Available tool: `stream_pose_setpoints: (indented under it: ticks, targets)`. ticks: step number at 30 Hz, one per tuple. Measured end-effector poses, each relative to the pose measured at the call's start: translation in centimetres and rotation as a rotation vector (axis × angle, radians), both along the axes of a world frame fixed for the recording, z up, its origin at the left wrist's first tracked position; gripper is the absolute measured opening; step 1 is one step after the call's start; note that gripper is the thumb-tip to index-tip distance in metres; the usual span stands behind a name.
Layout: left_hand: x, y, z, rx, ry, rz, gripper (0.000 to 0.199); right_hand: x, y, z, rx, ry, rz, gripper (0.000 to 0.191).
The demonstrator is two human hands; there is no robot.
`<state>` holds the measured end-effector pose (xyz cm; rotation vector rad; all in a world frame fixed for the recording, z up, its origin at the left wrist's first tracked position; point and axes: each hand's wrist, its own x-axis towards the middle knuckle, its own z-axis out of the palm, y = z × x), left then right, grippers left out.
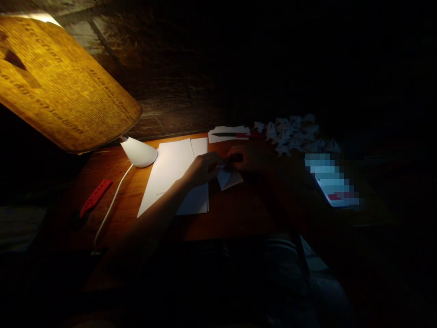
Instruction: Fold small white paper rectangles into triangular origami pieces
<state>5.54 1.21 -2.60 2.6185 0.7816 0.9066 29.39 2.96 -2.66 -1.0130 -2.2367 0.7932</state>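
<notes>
Near the middle of the wooden table, a small folded white paper [229,178] is held between my two hands. My left hand [205,167] has its fingers closed on the paper's upper left part. From the right, my right hand [244,158] grips its top edge, fingers bent and dim in the shadow. White paper sheets [177,159] lie flat under my left forearm. Behind my hands, a knife [227,134] with a red handle rests on a white paper piece [218,129]. Many folded paper shapes [293,134] are heaped at the back right.
A lamp with a printed yellow shade [68,86] and white base [139,152] stands at the left, its white cable [112,202] running forward. A red object [95,197] lies beside the cable. A lit phone [329,180] lies at the right. A brick wall [153,91] rises behind.
</notes>
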Motion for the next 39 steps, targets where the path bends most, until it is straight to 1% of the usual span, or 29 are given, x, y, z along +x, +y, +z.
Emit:
stream_pose_setpoints:
  ticks: [4, 6, 13, 17, 20, 24, 29, 36, 39]
  targets:
    - [0.2, 0.0, -0.1, -0.002, 0.017, 0.007, 0.015, 0.2, 0.3, -0.1, -0.029, 0.020, 0.012, 0.031]
    - [0.3, 0.0, -0.2, 0.005, 0.028, 0.012, 0.015, 0.2, 0.4, -0.1, -0.045, 0.042, 0.022, 0.034]
    - [0.3, -0.1, -0.5, 0.010, 0.037, 0.053, 0.014, 0.2, 0.0, 0.3, -0.074, 0.033, 0.001, 0.025]
    - [0.4, -0.2, -0.4, 0.015, 0.075, 0.063, 0.014, 0.3, -0.1, 0.7, -0.098, 0.038, 0.023, 0.021]
    - [0.5, -0.3, -0.2, 0.037, 0.164, 0.082, 0.019, 0.3, -0.2, 0.9, -0.124, 0.033, 0.026, 0.023]
    - [0.4, -0.3, -0.2, 0.097, 0.247, 0.063, 0.022, 0.2, -0.2, 0.8, -0.129, 0.050, 0.001, 0.022]
    - [0.1, -0.4, 0.0, 0.137, 0.292, 0.032, 0.027, 0.1, -0.2, 0.8, -0.119, 0.052, 0.003, 0.023]
    - [0.4, -0.3, 0.1, 0.171, 0.357, 0.057, 0.033, 0.3, -0.1, 1.0, -0.132, 0.043, 0.031, 0.029]
    - [0.5, -0.2, 0.2, 0.201, 0.373, 0.056, 0.031, 0.3, 0.0, 1.0, -0.150, 0.061, 0.024, 0.030]
